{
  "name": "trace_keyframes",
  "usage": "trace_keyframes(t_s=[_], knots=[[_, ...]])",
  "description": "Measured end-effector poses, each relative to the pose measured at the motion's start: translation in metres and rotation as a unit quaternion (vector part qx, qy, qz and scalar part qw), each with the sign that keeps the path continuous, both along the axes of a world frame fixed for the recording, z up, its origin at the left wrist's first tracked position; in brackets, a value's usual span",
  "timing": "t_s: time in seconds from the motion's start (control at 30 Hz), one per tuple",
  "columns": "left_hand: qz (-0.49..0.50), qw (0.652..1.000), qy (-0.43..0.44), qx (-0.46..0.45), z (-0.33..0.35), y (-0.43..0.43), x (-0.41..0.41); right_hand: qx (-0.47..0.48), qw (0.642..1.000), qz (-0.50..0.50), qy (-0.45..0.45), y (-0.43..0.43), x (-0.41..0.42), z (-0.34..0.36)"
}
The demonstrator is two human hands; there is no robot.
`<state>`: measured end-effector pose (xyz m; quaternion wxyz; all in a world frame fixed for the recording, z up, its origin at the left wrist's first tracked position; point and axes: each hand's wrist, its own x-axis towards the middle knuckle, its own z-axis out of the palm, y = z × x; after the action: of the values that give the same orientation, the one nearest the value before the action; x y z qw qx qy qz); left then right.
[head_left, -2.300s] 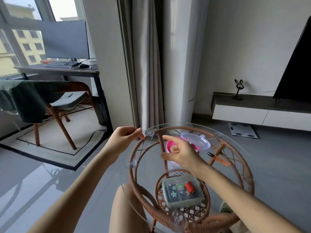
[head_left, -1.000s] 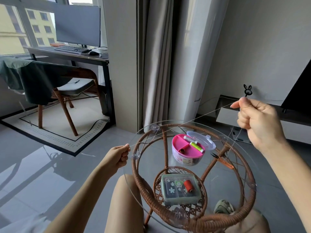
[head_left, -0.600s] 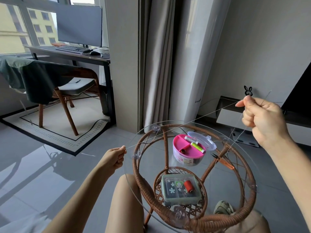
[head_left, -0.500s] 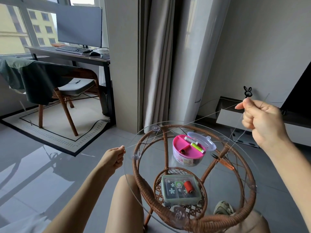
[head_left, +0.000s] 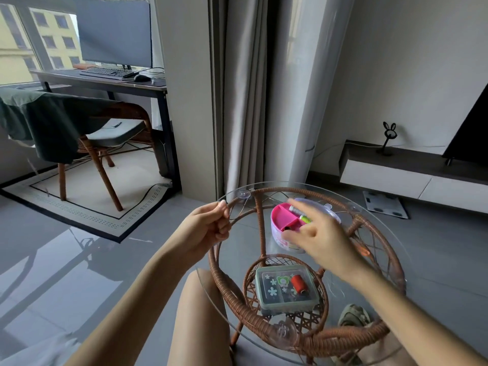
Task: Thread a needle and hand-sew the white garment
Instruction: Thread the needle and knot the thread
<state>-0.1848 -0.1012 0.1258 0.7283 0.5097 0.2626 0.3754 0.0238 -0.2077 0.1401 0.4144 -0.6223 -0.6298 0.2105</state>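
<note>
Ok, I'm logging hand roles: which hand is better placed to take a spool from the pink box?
Right. The right hand is spread open directly over the pink box, while the left hand sits at the table rim, fingers curled in a pinch, apparently busy holding thread.

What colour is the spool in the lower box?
The spool is red; the head view shows it best.
</note>
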Motion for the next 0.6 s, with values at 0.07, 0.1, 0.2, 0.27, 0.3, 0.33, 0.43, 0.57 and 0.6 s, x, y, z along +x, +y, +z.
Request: trace_keyframes(t_s=[0.07,0.1,0.2,0.27,0.3,0.33,0.43,0.57,0.6], knots=[[-0.026,0.999,-0.025,-0.007,0.008,-0.005,0.006,-0.087,0.989,0.078,0.093,0.01,-0.02,-0.012],[-0.038,0.998,-0.039,-0.011,0.01,-0.006,0.009,-0.117,0.98,0.101,0.129,0.015,-0.029,-0.018],[-0.065,0.994,-0.082,-0.028,0.014,-0.007,0.014,-0.121,0.966,0.122,0.192,0.025,-0.047,-0.025],[-0.07,0.992,-0.099,-0.035,0.015,-0.006,0.012,-0.096,0.967,0.101,0.213,0.026,-0.05,-0.025],[-0.068,0.992,-0.104,-0.038,0.015,-0.004,0.01,-0.088,0.964,0.095,0.234,0.025,-0.05,-0.024],[-0.063,0.991,-0.108,-0.04,0.014,-0.002,0.006,-0.081,0.959,0.091,0.254,0.023,-0.048,-0.025],[-0.03,0.993,-0.106,-0.05,0.009,0.004,-0.004,-0.056,0.958,0.084,0.267,0.012,-0.042,-0.022],[0.011,0.993,-0.074,-0.092,-0.008,0.004,-0.006,-0.02,0.963,0.088,0.256,0.005,-0.034,-0.016],[0.027,0.993,-0.056,-0.105,-0.013,0.004,-0.006,-0.019,0.965,0.083,0.248,0.004,-0.032,-0.016]])
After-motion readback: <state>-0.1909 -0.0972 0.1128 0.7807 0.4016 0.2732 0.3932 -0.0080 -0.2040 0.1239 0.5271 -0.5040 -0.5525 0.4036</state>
